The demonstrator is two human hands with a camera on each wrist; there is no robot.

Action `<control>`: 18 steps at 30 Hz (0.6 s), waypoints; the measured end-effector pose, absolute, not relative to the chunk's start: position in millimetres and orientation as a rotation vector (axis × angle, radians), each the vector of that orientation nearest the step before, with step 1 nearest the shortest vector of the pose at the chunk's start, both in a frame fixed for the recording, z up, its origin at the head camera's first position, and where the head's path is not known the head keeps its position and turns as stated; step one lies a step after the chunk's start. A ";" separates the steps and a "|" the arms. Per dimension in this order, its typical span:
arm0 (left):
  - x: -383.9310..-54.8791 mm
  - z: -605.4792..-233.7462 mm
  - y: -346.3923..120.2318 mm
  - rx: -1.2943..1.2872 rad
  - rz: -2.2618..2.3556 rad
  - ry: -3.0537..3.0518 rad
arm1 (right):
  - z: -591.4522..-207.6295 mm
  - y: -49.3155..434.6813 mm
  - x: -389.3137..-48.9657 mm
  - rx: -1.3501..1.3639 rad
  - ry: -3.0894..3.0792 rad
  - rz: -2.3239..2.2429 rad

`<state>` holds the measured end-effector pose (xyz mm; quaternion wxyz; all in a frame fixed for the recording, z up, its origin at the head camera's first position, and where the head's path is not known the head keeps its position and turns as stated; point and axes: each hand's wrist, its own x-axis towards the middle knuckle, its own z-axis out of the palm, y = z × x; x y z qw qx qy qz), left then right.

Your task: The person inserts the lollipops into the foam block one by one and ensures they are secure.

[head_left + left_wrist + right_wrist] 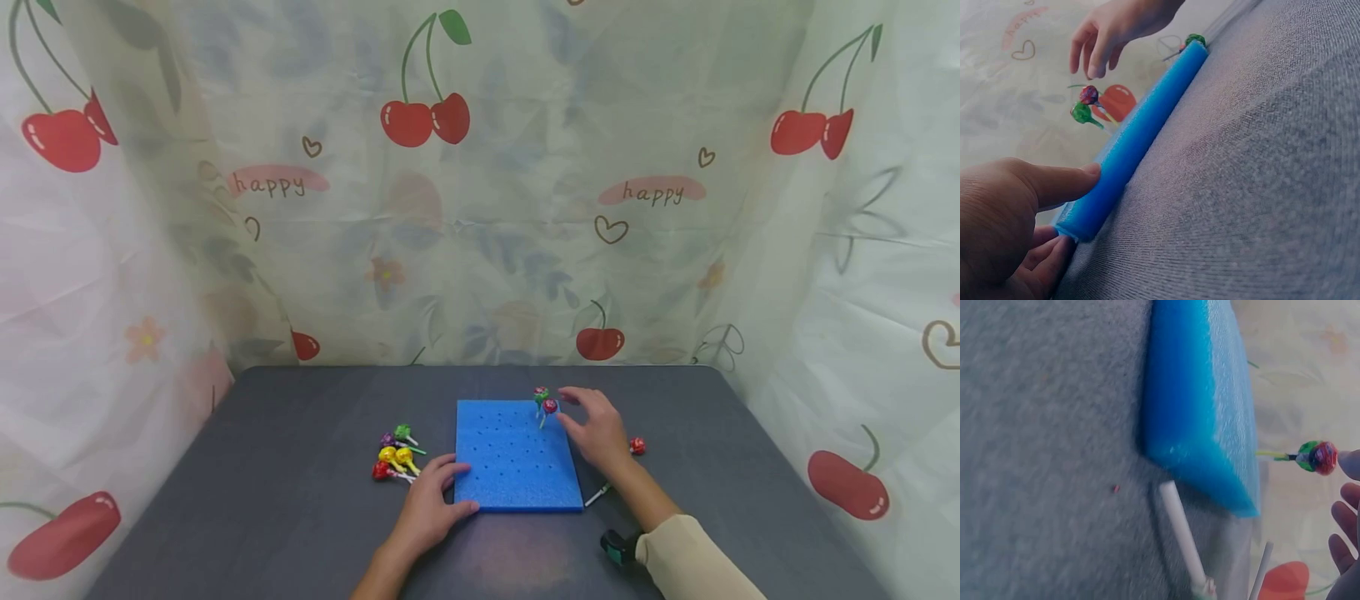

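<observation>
A blue foam board (510,492) dotted with small holes lies on the grey table. My left hand (431,504) grips its near left corner, thumb (1079,178) along the front edge and fingers round the side. Close together near the board's far right corner, a red-wrapped lollipop (550,406) and a green one (1082,112) stand on their sticks. Just right of them is my right hand (596,429), thumb and fingers spread apart, holding nothing. In the right wrist view its fingertips are right by the red lollipop's head (1324,457).
Left of the board lie several lollipops: green (402,432), purple (387,440), two yellow (387,454) and red (381,471). Right of it are a red lollipop (637,446) and a white stick (596,496), partly behind my right forearm. A printed curtain (495,250) hangs around the table.
</observation>
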<state>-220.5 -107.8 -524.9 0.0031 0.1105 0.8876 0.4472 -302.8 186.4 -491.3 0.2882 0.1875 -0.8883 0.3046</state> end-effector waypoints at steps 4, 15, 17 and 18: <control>-220.4 -524.6 -107.9 0.346 1.397 2.787 | -492.9 193.2 -301.8 0.484 -2.385 0.799; -220.3 -523.6 -107.5 0.351 1.391 2.801 | -494.9 211.0 -299.7 0.436 -2.483 0.794; -220.2 -524.0 -107.6 0.355 1.390 2.802 | -496.8 214.9 -299.6 0.420 -2.514 0.792; -220.1 -524.2 -107.6 0.355 1.390 2.801 | -497.8 216.9 -299.9 0.418 -2.524 0.789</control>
